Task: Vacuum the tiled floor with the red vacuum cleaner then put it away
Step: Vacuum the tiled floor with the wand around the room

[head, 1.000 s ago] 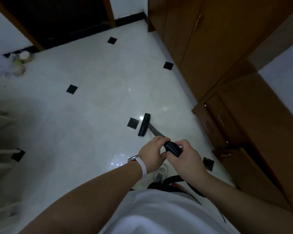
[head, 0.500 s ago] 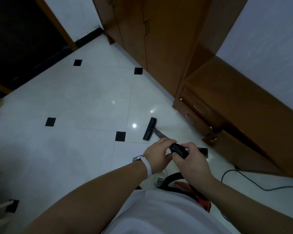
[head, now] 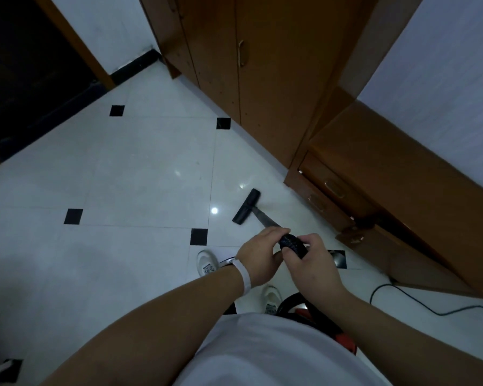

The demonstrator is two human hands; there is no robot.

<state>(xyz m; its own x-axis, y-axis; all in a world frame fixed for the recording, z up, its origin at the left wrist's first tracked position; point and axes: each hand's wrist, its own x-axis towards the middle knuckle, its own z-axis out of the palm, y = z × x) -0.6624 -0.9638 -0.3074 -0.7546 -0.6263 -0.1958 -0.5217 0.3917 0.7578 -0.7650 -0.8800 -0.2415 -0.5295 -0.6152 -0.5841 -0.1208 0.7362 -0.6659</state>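
Both grips clamp hose [head: 292, 243]; nozzle [head: 246, 206] on floor ahead.

Open tiled floor [head: 140, 174] lies left; wooden cabinets [head: 276, 79] block right.

The glossy white tiled floor [head: 140, 168], dotted with small black diamonds, carries the vacuum's black nozzle [head: 246, 206], two white shoes [head: 207, 263], a black cord [head: 430, 310] and the wooden cabinets [head: 262, 65].

Head-worn camera looks steeply down at floor [head: 140, 168].
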